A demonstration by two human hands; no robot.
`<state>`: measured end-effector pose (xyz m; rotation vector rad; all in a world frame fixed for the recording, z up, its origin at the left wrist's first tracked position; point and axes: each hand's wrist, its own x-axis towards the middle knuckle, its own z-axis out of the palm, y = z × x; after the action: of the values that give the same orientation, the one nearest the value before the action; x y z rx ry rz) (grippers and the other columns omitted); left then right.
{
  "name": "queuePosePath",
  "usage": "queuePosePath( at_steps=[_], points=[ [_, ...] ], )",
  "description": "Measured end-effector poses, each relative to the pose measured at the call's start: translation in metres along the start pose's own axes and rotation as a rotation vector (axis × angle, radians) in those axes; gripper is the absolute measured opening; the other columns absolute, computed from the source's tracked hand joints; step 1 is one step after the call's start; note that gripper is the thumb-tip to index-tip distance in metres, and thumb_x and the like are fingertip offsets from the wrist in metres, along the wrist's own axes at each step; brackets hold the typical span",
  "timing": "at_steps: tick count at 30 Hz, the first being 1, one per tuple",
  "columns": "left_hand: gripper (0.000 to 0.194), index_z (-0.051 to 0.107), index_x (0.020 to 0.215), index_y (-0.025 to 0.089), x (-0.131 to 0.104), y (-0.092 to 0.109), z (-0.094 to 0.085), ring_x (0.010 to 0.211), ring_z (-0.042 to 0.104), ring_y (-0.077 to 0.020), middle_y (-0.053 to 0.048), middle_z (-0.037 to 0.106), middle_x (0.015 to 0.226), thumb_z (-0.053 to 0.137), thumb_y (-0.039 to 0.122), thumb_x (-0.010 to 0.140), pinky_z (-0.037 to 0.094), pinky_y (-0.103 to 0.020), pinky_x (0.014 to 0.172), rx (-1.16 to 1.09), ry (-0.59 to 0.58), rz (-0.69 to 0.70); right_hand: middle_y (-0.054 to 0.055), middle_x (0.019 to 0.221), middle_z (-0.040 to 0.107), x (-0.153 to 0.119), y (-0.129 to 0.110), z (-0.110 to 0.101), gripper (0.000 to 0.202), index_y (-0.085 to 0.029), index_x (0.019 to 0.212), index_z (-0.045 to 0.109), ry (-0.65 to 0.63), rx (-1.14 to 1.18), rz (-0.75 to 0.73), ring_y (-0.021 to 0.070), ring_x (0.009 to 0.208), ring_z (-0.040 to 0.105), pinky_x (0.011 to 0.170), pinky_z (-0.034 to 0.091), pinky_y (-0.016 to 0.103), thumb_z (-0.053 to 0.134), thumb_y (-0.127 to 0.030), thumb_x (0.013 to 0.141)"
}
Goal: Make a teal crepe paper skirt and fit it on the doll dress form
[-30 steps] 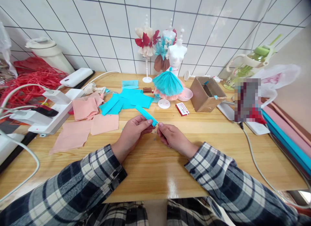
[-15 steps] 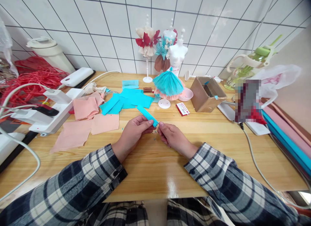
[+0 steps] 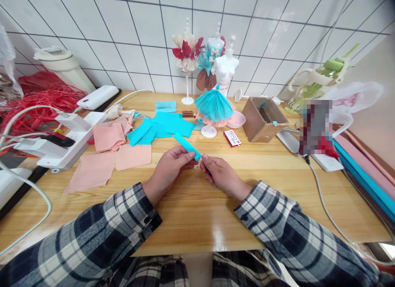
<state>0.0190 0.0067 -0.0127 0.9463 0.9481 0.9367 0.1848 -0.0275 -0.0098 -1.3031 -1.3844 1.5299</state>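
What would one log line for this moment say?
left hand: pinches blue strip | right hand: pinches strip end | strip: above table

Single head-worn view, looking forward and down, close over wooden table (image 3: 191, 221), facing tiled wall (image 3: 123, 40)

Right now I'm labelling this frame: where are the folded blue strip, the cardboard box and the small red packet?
folded blue strip (image 3: 187, 144), head view, middle of its length.
cardboard box (image 3: 253, 124), head view, its front wall.
small red packet (image 3: 231, 138), head view, its top face.

Three dress forms (image 3: 225, 69), two hands (image 3: 173, 167)
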Motion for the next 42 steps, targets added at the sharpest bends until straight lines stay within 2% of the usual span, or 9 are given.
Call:
queuePosePath(
  at_steps=[17,30,36,42],
  points=[
    [0.024,0.068,0.079,0.017,-0.0009,0.0008,-0.0003,0.071,0.067,-0.0148,-0.001,0.072,0.077,0.081,0.035,0.067,0.051,-0.028,0.073,0.005,-0.001,-0.015,-0.007,0.046,0.037,-0.0002,-0.0004,0.0001,0.046,-0.02,0.066,0.042,0.008,0.035,0.048,0.0072,0.04,0.029,0.041,0.024,0.021,0.036,-0.057,0.094],
    [0.025,0.069,0.082,0.017,-0.0003,0.001,0.0,0.072,0.067,-0.0145,-0.002,0.072,0.08,0.081,0.034,0.068,0.051,-0.026,0.072,-0.012,-0.009,-0.026,-0.007,0.046,0.037,-0.0001,-0.0008,-0.0008,0.048,-0.02,0.064,0.041,-0.014,0.033,0.025,0.0069,0.041,0.028,0.041,0.023,0.021,0.039,-0.06,0.092],
    [0.024,0.068,0.081,0.016,0.0008,0.0014,-0.001,0.072,0.066,-0.0134,-0.001,0.071,0.078,0.08,0.033,0.069,0.05,-0.024,0.07,-0.038,0.028,0.002,-0.007,0.046,0.038,0.0001,-0.001,-0.0022,0.051,-0.019,0.068,0.047,-0.033,0.047,0.059,0.007,0.039,0.03,0.039,0.024,0.02,0.037,-0.064,0.091],
    [0.022,0.069,0.082,0.017,0.0022,-0.0005,-0.0037,0.069,0.063,-0.0117,0.0,0.07,0.077,0.079,0.032,0.07,0.049,-0.024,0.071,-0.048,-0.014,0.001,-0.007,0.046,0.04,0.0,-0.0001,-0.0049,0.053,-0.019,0.069,0.049,-0.053,0.038,0.046,0.0069,0.039,0.032,0.038,0.025,0.02,0.037,-0.066,0.09]
  ],
)
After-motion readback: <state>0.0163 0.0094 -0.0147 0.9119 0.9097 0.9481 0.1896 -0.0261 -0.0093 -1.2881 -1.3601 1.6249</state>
